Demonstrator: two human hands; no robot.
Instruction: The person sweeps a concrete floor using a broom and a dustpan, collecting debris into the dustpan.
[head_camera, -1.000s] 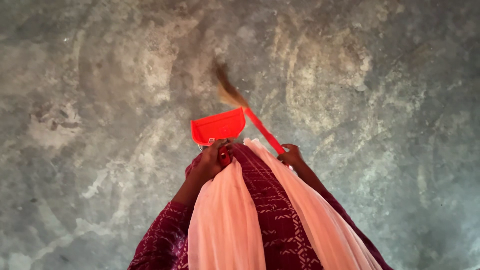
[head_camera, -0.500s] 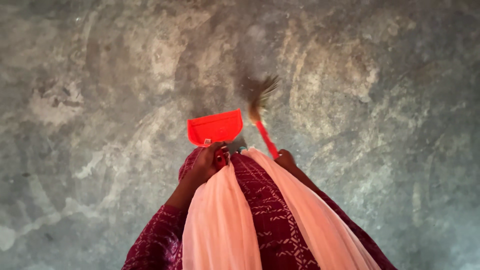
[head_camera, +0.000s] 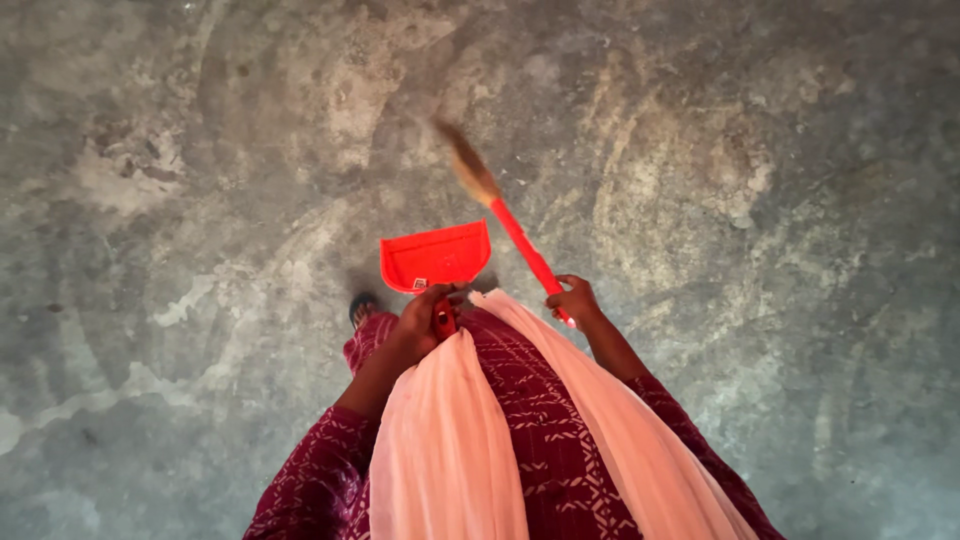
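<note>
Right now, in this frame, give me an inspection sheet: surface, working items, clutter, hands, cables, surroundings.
Surface: grey concrete floor, mottled with pale worn patches.
Working items: red dustpan, held above the floor; broom with red handle and straw-coloured bristles, blurred.
Clutter: nothing seen.
Hands: left hand grips the dustpan handle; right hand grips the broom handle.
Cables: nothing seen.
Surroundings: the person's maroon patterned garment, pale pink scarf, one foot on the floor.

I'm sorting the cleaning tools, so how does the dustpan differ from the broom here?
The dustpan is broad, flat and all red; the broom is a thin red stick ending in brown bristles. The left hand holds the dustpan, the right hand the broom. Both are red plastic.
</note>
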